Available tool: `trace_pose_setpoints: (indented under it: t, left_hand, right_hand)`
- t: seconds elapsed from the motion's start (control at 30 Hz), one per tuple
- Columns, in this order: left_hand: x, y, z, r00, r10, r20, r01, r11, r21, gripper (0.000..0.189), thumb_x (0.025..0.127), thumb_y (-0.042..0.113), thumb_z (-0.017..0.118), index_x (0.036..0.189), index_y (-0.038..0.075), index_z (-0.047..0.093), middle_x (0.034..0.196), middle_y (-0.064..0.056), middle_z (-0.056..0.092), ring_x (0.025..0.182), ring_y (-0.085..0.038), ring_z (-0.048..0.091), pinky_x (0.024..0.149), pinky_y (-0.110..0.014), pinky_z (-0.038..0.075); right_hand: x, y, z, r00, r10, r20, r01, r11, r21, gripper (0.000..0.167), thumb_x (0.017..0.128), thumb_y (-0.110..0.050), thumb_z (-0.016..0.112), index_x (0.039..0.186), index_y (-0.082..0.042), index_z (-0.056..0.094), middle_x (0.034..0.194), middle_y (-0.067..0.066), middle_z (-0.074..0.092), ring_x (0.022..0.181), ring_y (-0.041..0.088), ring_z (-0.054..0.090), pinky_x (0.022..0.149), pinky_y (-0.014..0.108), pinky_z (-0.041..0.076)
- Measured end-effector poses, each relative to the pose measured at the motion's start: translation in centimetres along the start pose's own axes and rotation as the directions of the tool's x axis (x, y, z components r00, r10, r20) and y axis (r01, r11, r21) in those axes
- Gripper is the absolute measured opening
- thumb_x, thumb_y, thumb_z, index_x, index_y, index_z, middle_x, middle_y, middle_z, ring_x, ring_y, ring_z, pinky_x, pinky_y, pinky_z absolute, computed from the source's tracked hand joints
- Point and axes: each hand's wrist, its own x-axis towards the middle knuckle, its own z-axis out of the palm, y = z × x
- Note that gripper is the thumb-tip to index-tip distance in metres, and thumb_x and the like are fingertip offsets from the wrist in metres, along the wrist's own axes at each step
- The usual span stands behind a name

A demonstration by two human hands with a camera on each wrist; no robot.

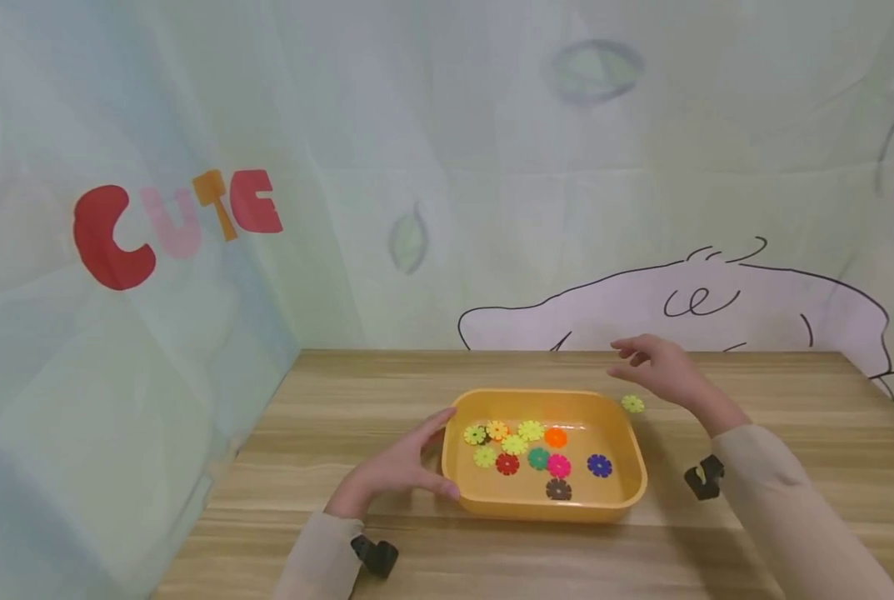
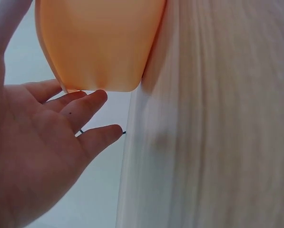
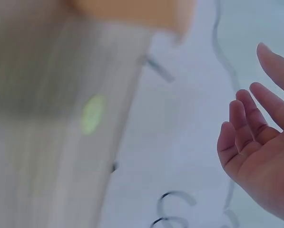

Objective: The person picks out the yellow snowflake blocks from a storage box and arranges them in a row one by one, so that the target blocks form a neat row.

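Note:
A yellow-orange plastic tray (image 1: 536, 510) holds several notched, flower-shaped plastic discs, among them a blue disc (image 1: 600, 465), a pink disc (image 1: 558, 465), a dark red disc (image 1: 507, 464) and a black disc (image 1: 558, 489). My left hand (image 1: 396, 467) rests against the tray's left end, thumb and fingers spread. In the left wrist view, extended fingers (image 2: 92, 104) touch the tray's end wall (image 2: 101, 47). My right hand (image 1: 664, 368) hovers beyond the tray's right side, holding nothing, fingers loosely bent. Below it, a yellow-green disc (image 1: 632, 404) lies on the table outside the tray.
The wood-grain table (image 1: 357, 392) reaches back to a printed cloth (image 1: 357, 208) with a drawn animal outline. Red, pink and orange letters (image 1: 112, 237) mark the cloth at left. Each sleeve carries a black wrist device, such as the right device (image 1: 705, 477).

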Motion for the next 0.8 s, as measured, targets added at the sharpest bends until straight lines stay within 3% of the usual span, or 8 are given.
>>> trace_pose_setpoints:
  t: [0.27,0.5,0.8]
  left_hand:
    - [0.1,-0.1,0.0,1.0,0.012,0.012,-0.012,1.0,0.001,0.113,0.069,0.037,0.087,0.155,0.014,0.018,0.161,-0.006,0.017,0.147,-0.029,0.018,0.116,-0.057,0.015]
    - [0.1,-0.1,0.0,1.0,0.014,0.021,-0.014,1.0,-0.011,0.114,0.07,0.037,0.087,0.156,0.015,0.015,0.161,-0.006,0.016,0.147,-0.028,0.018,0.117,-0.056,0.015]
    - [0.0,-0.1,-0.1,0.999,0.013,0.03,-0.012,1.0,-0.022,0.114,0.07,0.035,0.087,0.156,0.016,0.014,0.161,-0.005,0.017,0.146,-0.026,0.022,0.117,-0.057,0.013]
  right_hand:
    - [-1.3,-4.2,0.9,0.994,-0.098,0.05,0.098,0.995,-0.008,0.054,0.09,-0.038,0.067,0.132,-0.006,0.057,0.122,0.017,0.06,0.107,0.031,0.055,0.082,0.044,0.053]
    - [-2.0,-5.7,3.0,0.976,-0.207,0.067,0.208,0.978,-0.003,0.048,0.087,-0.031,0.072,0.126,-0.004,0.061,0.113,0.012,0.064,0.099,0.026,0.059,0.078,0.037,0.053]
    - [-2.3,-7.0,6.7,0.968,-0.217,0.128,0.205,0.974,0.101,0.045,0.086,-0.027,0.074,0.122,-0.002,0.063,0.112,0.014,0.064,0.097,0.023,0.058,0.077,0.032,0.051]
